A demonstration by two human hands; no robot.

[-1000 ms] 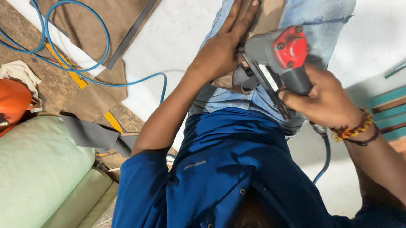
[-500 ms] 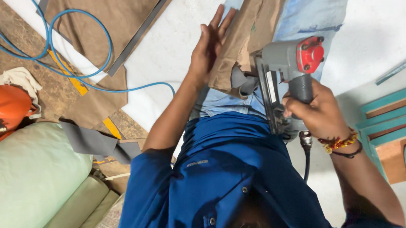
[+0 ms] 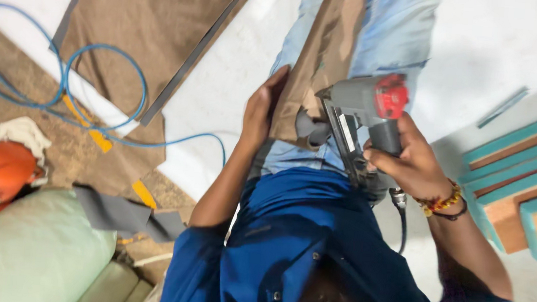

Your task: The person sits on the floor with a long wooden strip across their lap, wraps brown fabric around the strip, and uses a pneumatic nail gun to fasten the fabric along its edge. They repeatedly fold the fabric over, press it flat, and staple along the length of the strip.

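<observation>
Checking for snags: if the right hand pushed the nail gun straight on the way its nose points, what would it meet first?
Probably the brown board that the left hand steadies; the nail gun in the right hand looks already at its edge.

A blue hose (image 3: 62, 99) coils beside teal-edged wooden blocks (image 3: 521, 190) and green cushion (image 3: 24, 253).

An upholstery workshop: air hose (image 3: 63, 84), fabric offcuts (image 3: 126, 213), foam-edged boards (image 3: 521, 184), pneumatic stapler (image 3: 364, 114).

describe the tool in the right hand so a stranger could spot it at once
Start at the long brown board lying along the person's lap. At its near end the right hand grips a grey pistol-shaped nail gun. Its red cap sets it apart.
</observation>
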